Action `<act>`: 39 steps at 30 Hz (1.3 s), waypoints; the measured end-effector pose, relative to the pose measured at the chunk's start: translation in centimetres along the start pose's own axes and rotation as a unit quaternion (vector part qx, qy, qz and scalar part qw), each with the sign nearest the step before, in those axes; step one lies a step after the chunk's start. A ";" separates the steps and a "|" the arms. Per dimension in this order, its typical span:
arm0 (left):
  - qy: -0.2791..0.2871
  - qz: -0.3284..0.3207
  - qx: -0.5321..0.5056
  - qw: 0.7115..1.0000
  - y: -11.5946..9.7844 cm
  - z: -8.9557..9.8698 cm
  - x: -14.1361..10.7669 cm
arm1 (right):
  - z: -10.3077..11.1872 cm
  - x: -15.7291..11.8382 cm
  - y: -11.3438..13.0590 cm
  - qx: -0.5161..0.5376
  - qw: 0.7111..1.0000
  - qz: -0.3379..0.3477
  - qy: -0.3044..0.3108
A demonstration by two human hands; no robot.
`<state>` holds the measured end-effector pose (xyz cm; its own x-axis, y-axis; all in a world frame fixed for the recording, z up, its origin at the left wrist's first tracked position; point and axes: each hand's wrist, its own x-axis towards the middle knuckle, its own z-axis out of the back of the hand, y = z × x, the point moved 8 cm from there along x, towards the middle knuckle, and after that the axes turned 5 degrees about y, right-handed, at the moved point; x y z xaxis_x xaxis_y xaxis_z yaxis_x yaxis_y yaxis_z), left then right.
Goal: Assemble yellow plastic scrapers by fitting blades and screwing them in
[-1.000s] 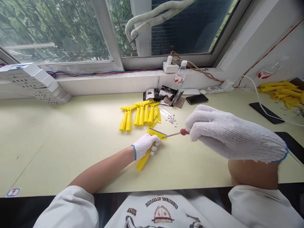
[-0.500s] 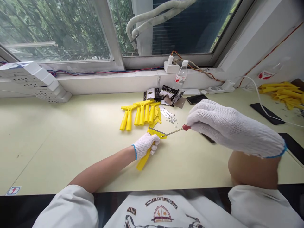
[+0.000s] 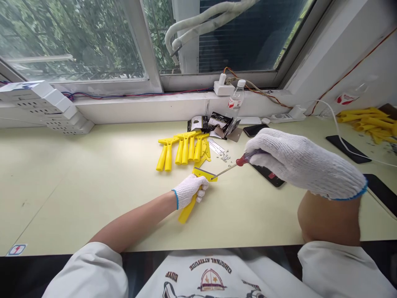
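My left hand (image 3: 191, 191), in a white knit glove with a blue cuff, is wrapped around a yellow plastic scraper (image 3: 186, 212) near its head. A dark blade strip (image 3: 204, 171) runs along the head's far edge. My right hand (image 3: 297, 161), gloved alike, grips the handle of a screwdriver (image 3: 241, 161). Its red collar shows beyond the fingers, and the metal shaft slants down left with the tip at the scraper's head. Whether the tip sits in a screw is too small to tell. Several yellow scraper handles (image 3: 185, 149) lie just beyond.
Small screws (image 3: 226, 156) lie loose beside white strips (image 3: 215, 145). Behind them are black packaging (image 3: 223, 126) and a plastic bottle (image 3: 236, 99). Phones (image 3: 269, 175) lie on the right. White boxes (image 3: 46, 107) stand at the far left, and yellow parts (image 3: 369, 122) are heaped far right.
My right hand has turned on the screwdriver and shifted slightly, baring more of its handle and the phone beneath. The left hand and scraper stay in place.
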<state>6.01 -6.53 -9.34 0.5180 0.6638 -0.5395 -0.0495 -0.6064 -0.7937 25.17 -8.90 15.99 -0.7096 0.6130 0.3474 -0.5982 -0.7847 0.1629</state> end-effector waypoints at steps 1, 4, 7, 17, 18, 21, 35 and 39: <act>-0.001 -0.001 -0.001 1.000 0.0 0.0 0.0 | 0.2 0.0 0.2 -0.030 0.999 -0.006 -0.015; -0.002 -0.004 0.000 1.000 0.0 0.1 0.1 | 0.7 0.2 1.1 -0.132 0.989 -0.016 -0.060; -0.003 -0.006 0.006 1.000 0.0 0.1 0.2 | -0.1 0.6 1.6 -0.069 0.997 0.017 -0.016; -0.003 -0.010 0.001 1.000 -0.1 0.0 0.0 | 0.1 0.0 2.0 -0.130 0.991 0.003 -0.043; -0.005 -0.009 0.000 1.000 -0.1 0.1 0.0 | -0.1 0.1 2.0 -0.129 0.991 -0.008 -0.035; -0.008 -0.003 -0.002 1.000 -0.1 0.1 0.0 | -0.9 0.3 2.1 -0.007 0.999 -0.002 0.040; 0.001 -0.013 0.000 1.000 0.2 0.2 0.1 | -0.8 0.5 1.1 0.030 0.998 -0.031 0.041; 0.002 -0.012 0.003 1.000 0.0 -0.1 -0.2 | -0.5 0.0 0.5 0.032 0.998 -0.023 0.046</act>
<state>5.96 -6.67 -9.19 0.5221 0.6771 -0.5186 -0.0422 -0.5868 -0.8086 24.64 -9.25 15.61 -0.7145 0.6528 0.2518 -0.6087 -0.7574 0.2362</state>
